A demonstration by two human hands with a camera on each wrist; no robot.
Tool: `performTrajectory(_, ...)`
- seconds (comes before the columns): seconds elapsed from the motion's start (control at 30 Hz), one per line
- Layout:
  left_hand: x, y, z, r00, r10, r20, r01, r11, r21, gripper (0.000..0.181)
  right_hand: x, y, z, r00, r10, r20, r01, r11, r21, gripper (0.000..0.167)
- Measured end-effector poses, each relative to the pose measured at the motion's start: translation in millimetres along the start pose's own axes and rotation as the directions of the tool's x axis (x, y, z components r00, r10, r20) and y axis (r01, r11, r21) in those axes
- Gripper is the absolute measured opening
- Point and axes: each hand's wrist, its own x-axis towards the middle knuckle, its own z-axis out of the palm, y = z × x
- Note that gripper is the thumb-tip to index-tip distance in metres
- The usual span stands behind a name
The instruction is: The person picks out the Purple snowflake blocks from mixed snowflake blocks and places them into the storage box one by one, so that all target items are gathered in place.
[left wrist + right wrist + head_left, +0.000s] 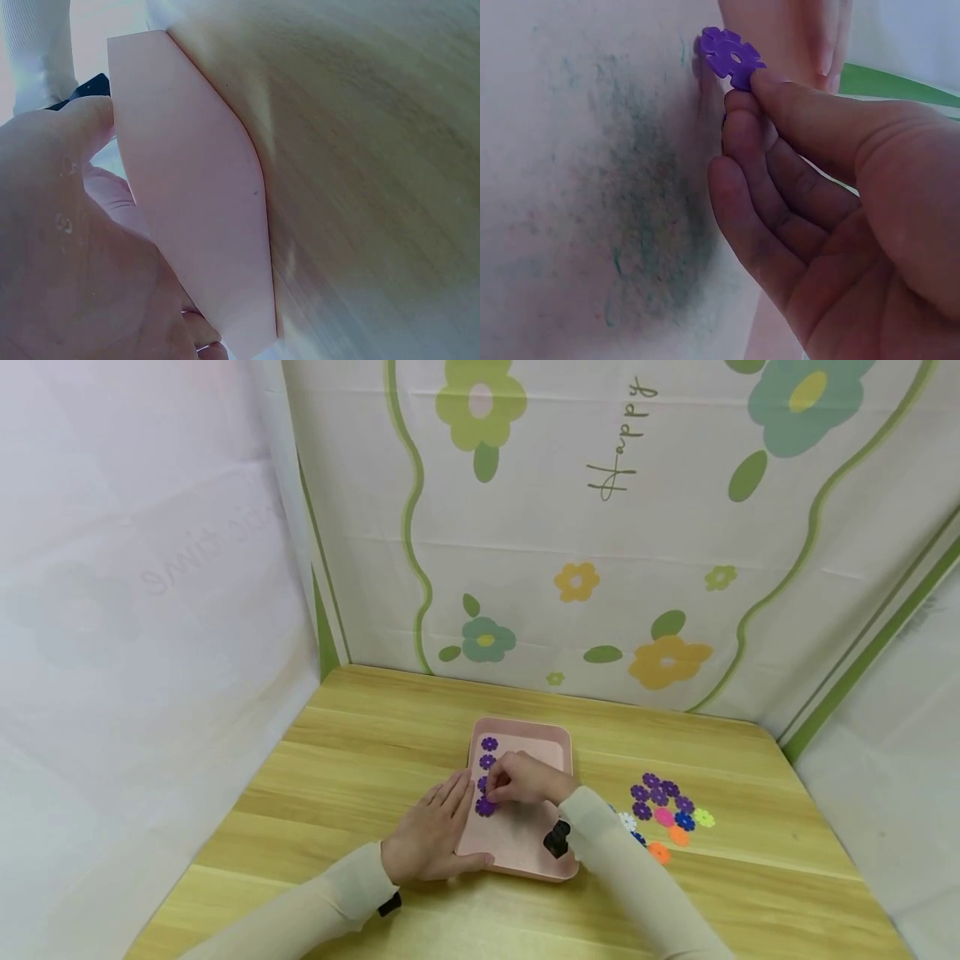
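Note:
Purple flower-shaped pieces point(489, 743) stand in a column along the left side of a pink tray point(525, 867). The right hand point(523, 778) is over the tray, its thumb and index finger pinching a purple piece point(731, 58) at the column's near end; the other fingers are curled. In the right wrist view that piece is tilted. The left hand point(429, 837) rests against the tray's left edge, fingers extended and thumb along the near edge. The left wrist view has the tray's outer wall point(199, 187) beside the left palm point(82, 247).
Right of the tray, on the wooden table point(750, 810), lies a loose group of purple pieces point(658, 796) with pink point(664, 817), orange point(658, 852), blue point(684, 821), white and yellow-green point(703, 817) ones. Printed cloth point(525, 527) hangs behind and on both sides.

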Motion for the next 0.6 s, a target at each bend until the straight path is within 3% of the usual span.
performTrajectory(0.3,-0.3,1.2,0.0,1.000,0.005,0.008,-0.005,1.000,-0.008,0.109,-1.4,-3,3,0.999,0.032,-0.003,-0.032,0.999,0.019,0.009)
performTrajectory(0.6,0.0,2.4,-2.4,1.000,-0.010,0.014,0.010,0.999,-0.037,0.108,-24.0,-5,-28,0.999,0.000,-0.033,-0.002,0.999,-0.050,0.005)
